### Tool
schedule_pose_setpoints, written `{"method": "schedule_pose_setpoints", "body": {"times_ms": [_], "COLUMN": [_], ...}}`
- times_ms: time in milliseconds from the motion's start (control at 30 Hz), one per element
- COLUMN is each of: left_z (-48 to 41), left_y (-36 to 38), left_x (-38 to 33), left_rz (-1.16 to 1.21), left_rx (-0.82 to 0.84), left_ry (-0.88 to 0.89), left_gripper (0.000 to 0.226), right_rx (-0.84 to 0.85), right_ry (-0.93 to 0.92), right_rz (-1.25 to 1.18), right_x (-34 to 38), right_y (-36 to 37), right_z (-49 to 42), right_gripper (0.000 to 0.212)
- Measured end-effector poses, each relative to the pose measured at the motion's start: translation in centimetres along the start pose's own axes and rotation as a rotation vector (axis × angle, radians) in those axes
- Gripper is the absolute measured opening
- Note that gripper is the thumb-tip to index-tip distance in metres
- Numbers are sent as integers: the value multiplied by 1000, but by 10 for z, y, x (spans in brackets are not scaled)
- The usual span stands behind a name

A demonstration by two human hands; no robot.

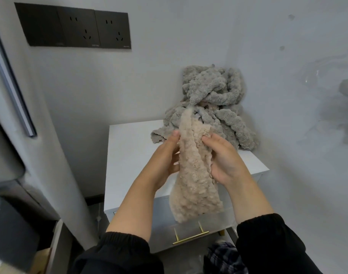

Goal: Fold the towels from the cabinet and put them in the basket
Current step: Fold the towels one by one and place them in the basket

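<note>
A fluffy beige towel (pixel 194 175) hangs in a long bunched strip above the white cabinet (pixel 129 155). Its upper end is still caught in the heap of grey towels (pixel 210 103) piled in the back right corner of the cabinet top. My left hand (pixel 167 155) grips the towel's left edge, fingers behind the cloth. My right hand (pixel 222 157) pinches the right edge at about the same height. The towel's lower end dangles in front of the cabinet drawer. No basket is in view.
The cabinet's drawer has a gold handle (pixel 191 236). White walls close in behind and to the right. A black socket panel (pixel 74 26) sits high on the left wall. A dark appliance (pixel 9 224) stands at the lower left; plaid cloth (pixel 224 258) lies below.
</note>
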State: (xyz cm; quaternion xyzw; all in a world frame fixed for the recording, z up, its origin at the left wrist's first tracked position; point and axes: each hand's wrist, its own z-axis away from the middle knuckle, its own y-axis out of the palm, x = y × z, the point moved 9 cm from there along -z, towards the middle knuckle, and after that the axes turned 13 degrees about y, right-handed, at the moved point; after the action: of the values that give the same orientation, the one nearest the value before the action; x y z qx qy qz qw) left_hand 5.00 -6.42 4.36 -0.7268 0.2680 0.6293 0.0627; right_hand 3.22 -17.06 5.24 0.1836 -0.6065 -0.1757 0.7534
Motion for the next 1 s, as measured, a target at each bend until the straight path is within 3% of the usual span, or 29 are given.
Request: {"method": "schedule_pose_setpoints", "body": {"times_ms": [33, 100, 200, 400, 567, 800, 900, 1000], "left_z": [1, 2, 2, 6, 11, 28, 31, 24], "left_y": [6, 10, 4, 3, -3, -71, -98, -111], "left_x": [2, 3, 6, 21, 28, 55, 48, 38], "left_rz": [42, 58, 119, 289, 356, 576, 491, 139], "left_rx": [50, 60, -48, -153, -258, -652, -735, -639], "left_ry": [-21, -38, -59, -145, -202, -354, -301, -315], "left_gripper": [58, 51, 28, 31, 30, 41, 32, 47], "right_rx": [22, 26, 13, -49, -43, -252, -335, -349], "right_ry": [-7, -18, -40, -91, -91, -54, -28, 14], "right_rz": [16, 58, 130, 383, 157, -214, -205, -153], "right_x": [1, 2, 3, 0, -1, 9, 11, 11], "right_y": [4, 9, 12, 17, 12, -40, -59, -67], "right_z": [2, 5, 8, 14, 12, 7, 7, 8], "right_gripper": [26, 22, 21, 19, 18, 23, 25, 31]}}
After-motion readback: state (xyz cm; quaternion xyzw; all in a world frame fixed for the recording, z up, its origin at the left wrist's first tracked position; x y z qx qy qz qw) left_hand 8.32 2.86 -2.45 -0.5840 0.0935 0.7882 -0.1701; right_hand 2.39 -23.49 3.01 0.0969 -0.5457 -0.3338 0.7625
